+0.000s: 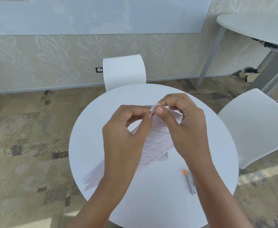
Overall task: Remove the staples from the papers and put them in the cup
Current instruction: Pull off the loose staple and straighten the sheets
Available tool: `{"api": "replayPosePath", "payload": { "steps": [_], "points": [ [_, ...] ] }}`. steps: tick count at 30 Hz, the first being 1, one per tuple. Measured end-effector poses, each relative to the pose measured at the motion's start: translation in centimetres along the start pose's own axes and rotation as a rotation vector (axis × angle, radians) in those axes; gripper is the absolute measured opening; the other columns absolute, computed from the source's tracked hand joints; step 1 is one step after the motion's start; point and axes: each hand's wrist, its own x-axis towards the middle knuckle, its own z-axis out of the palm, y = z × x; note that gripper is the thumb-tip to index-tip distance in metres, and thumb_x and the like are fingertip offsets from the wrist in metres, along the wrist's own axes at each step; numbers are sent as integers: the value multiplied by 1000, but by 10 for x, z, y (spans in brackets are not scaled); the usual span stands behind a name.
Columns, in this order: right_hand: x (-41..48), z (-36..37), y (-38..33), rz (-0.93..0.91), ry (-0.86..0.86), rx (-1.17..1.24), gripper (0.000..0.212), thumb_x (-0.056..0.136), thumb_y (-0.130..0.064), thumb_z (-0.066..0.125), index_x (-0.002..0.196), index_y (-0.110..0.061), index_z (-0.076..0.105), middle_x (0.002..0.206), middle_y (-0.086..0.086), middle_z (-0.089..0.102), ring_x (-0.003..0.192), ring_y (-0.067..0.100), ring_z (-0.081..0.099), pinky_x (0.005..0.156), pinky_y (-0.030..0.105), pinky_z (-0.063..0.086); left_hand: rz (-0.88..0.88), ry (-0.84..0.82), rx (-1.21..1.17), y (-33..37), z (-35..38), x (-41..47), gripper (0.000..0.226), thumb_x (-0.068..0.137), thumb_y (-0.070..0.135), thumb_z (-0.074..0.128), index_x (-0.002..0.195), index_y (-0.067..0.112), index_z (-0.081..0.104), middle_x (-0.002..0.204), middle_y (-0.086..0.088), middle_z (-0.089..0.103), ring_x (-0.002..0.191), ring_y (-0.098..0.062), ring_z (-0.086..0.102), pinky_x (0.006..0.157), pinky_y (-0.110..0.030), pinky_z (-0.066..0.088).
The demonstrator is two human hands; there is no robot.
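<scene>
Looks like an office meeting room: whiteboard [102, 14] on the wall, round white table [151, 195], 2 plastic chairs [124, 69].

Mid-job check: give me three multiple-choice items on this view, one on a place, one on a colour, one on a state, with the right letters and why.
1. Where does the grey tool lie?
A. on the round table, under the right forearm
B. on the floor
C. on a chair seat

2. What colour is the tool's tip?
A. green
B. orange
C. blue

3. How are the papers being held?
A. flat on the table, untouched
B. by the left hand alone
C. pinched at the top corner by the fingers of both hands

Answers:
1 A: it rests on the white table, partly hidden by the right forearm.
2 B: the end pointing away from the person is orange.
3 C: left hand and right hand meet at the folded corner, with the sheets hanging down towards the table.
</scene>
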Motion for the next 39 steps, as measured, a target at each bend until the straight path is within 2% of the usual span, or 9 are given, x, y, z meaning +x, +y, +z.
{"api": "replayPosePath", "payload": {
  "steps": [5, 14, 19, 23, 27, 32, 34, 36, 39],
  "points": [
    [2, 0, 1, -60, 20, -64, 12, 85, -26, 63, 78, -36, 60, 94, -8, 63, 93, 1, 58, 80, 11, 42, 37, -23, 44, 0, 0, 1, 10, 89, 15, 71, 88, 24, 74, 91, 11, 75, 94, -7, 71, 86, -19, 52],
    [4, 1, 1, -57, 41, -59, 11, 86, -28, 63, 77, -23, 66, 90, -5, 65, 91, 5, 59, 78, 14, 43, -5, -4, -2, 3, 0, 5, 4, 84, 24, 78, 84, 21, 75, 86, 9, 76, 91, -10, 73, 86, -25, 54],
    [6, 0, -1, -42, 73, -19, 15, 88, -20, 66, 75, -28, 65, 90, -6, 63, 83, 1, 58, 73, 8, 39, -39, -4, -11, 5, -1, 6, 4, 84, 23, 78, 82, 20, 76, 84, 10, 77, 86, -6, 73, 76, -17, 52],
    [8, -1, -1, -26, 78, 7, 17, 90, -18, 63, 76, -27, 66, 91, -6, 64, 82, 0, 59, 72, 8, 39, -71, -41, -39, 3, -1, 8, 5, 87, 18, 74, 85, 21, 77, 88, 7, 78, 86, -12, 74, 82, -34, 57],
    [11, -2, 3, -47, 56, -10, 19, 93, -17, 60, 78, -27, 65, 90, -6, 64, 85, 4, 60, 73, 9, 40, -66, -40, -62, 1, -1, 11, 7, 88, 14, 72, 86, 19, 76, 88, 7, 78, 85, -12, 74, 80, -30, 54],
    [16, -14, 8, -123, 55, -118, 21, 88, -17, 66, 74, -32, 63, 81, -13, 64, 72, 1, 59, 64, 6, 39, -26, 56, -57, 0, -7, 17, 9, 92, 19, 68, 85, 22, 72, 85, 8, 76, 64, -8, 69, 67, -32, 49],
    [18, -22, 14, -117, 32, -154, 17, 83, -18, 71, 73, -30, 66, 80, -14, 66, 68, 1, 59, 63, 5, 39, 13, 117, -53, -1, -12, 23, 11, 93, 18, 66, 84, 23, 70, 83, 15, 75, 59, 0, 64, 62, -23, 49],
    [20, -30, 22, -88, 21, -168, 13, 79, -21, 75, 72, -29, 68, 80, -15, 68, 65, 8, 60, 64, 9, 41, 54, 175, -46, -4, -18, 29, 14, 94, 17, 64, 84, 25, 69, 82, 19, 73, 67, 2, 65, 63, -16, 48],
    [21, -41, 34, -52, 16, -165, 13, 79, -19, 76, 73, -29, 69, 81, -13, 70, 65, 14, 61, 66, 17, 46, 88, 219, -52, -11, -25, 37, 13, 96, 18, 62, 88, 26, 68, 86, 12, 73, 82, -5, 66, 68, -16, 48]
  ]
}}
